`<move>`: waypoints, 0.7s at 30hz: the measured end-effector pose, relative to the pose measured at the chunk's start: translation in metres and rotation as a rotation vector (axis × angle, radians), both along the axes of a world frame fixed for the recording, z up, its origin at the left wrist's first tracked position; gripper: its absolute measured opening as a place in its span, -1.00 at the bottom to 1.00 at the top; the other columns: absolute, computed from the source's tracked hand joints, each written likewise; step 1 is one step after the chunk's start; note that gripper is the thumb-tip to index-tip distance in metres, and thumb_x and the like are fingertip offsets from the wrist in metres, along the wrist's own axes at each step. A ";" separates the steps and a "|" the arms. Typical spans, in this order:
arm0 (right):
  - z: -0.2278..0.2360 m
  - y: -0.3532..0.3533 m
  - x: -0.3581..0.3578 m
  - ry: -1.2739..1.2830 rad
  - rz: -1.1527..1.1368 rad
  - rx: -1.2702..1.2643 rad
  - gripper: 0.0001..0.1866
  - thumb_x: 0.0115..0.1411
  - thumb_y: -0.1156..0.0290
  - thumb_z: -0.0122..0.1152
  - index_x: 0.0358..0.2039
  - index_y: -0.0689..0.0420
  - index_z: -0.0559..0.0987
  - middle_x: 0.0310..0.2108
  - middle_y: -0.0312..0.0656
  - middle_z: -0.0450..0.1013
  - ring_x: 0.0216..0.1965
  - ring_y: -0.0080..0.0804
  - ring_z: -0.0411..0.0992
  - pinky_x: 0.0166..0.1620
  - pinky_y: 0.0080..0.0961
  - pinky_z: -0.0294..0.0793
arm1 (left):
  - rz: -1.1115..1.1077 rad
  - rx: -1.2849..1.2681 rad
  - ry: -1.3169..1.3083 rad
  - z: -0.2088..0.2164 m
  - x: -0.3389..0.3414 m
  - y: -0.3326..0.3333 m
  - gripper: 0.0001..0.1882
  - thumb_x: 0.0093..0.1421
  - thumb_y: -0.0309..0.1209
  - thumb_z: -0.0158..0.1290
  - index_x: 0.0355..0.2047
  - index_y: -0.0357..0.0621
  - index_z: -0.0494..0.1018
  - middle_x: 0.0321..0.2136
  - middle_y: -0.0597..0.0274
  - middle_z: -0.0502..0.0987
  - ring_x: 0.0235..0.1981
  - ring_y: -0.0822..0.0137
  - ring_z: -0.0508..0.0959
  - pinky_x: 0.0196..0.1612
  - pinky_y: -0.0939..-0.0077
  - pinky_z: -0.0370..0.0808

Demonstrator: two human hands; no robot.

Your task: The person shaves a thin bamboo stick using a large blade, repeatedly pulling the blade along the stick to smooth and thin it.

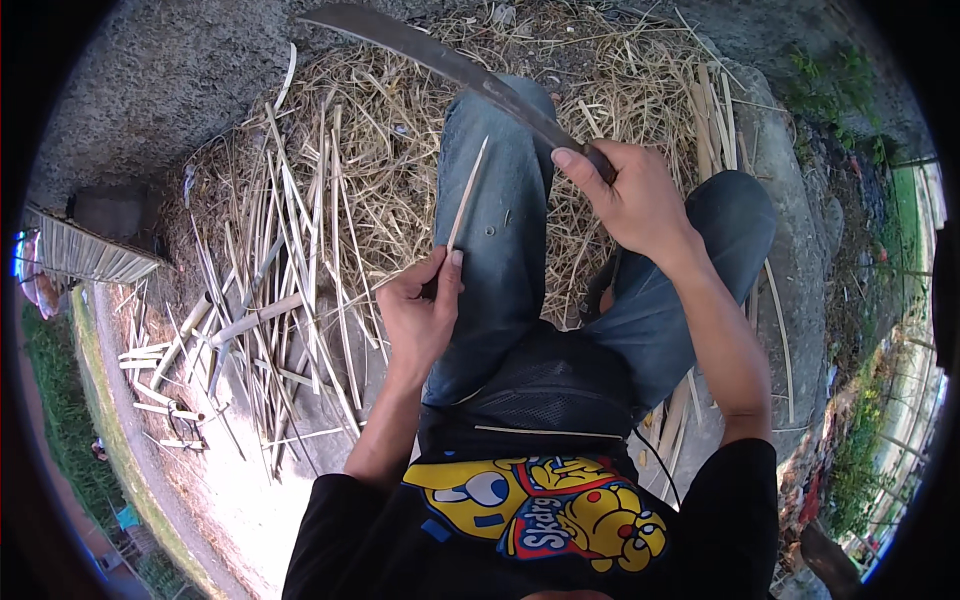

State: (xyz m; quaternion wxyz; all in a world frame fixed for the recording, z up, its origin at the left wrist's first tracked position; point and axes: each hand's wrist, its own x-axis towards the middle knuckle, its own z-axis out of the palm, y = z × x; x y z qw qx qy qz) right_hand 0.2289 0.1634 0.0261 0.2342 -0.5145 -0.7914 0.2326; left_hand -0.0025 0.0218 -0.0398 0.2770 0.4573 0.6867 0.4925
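Between the thumb and fingers of my left hand [422, 305] a thin pale wooden strip [468, 195] is pinched. It points up and away over my left thigh, its far end tapering to a point. My right hand [632, 195] is wrapped round the handle of a machete [450, 68]. The long, dark, curved blade reaches up to the left, across my left knee and beyond the strip's tip. Blade and strip are apart. Another thin strip [545, 432] lies across my lap on a dark mesh cloth.
Many split strips [300, 250] lie heaped on the ground at left, with thicker cut sticks [260, 318] among them. Dry shavings [390, 190] cover the ground around my legs. More slats [715, 115] lie beyond my right knee. A rough grey wall [180, 90] stands at upper left.
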 end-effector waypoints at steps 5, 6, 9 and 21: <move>-0.030 -0.018 -0.022 -0.055 0.093 -0.044 -0.27 0.27 -0.32 0.14 -0.56 0.22 0.58 -0.75 -0.07 0.38 -0.63 -0.03 0.47 -0.50 -0.19 0.42 | -0.173 -0.233 -0.263 0.017 -0.008 0.018 -0.68 0.34 -0.30 0.22 -0.13 -0.39 0.65 -0.63 0.34 0.55 -0.64 0.65 0.39 -0.59 0.66 0.23; -0.032 -0.020 -0.024 -0.091 0.096 -0.017 -0.24 0.26 -0.36 0.11 -0.57 0.22 0.57 -0.75 -0.06 0.39 -0.62 0.00 0.49 -0.50 -0.17 0.44 | -0.173 -0.256 -0.299 0.016 -0.009 0.019 -0.68 0.34 -0.30 0.22 -0.12 -0.38 0.65 -0.64 0.35 0.55 -0.66 0.67 0.36 -0.60 0.67 0.21; -0.038 -0.020 -0.023 -0.112 0.114 0.005 -0.16 0.22 -0.46 0.02 -0.59 0.21 0.55 -0.77 -0.02 0.40 -0.58 0.06 0.54 -0.49 -0.12 0.51 | -0.171 -0.272 -0.361 0.015 -0.007 0.019 -0.70 0.36 -0.29 0.20 -0.15 -0.33 0.67 -0.64 0.34 0.54 -0.71 0.70 0.29 -0.65 0.70 0.15; -0.036 -0.027 -0.028 -0.257 0.145 0.032 -0.14 0.20 -0.51 -0.02 -0.54 0.19 0.59 -0.69 0.02 0.50 -0.54 0.04 0.59 -0.44 -0.07 0.61 | -0.140 -0.232 -0.401 0.005 -0.007 0.017 -0.70 0.40 -0.28 0.15 -0.30 -0.32 0.63 -0.67 0.44 0.40 -0.71 0.69 0.23 -0.66 0.72 0.05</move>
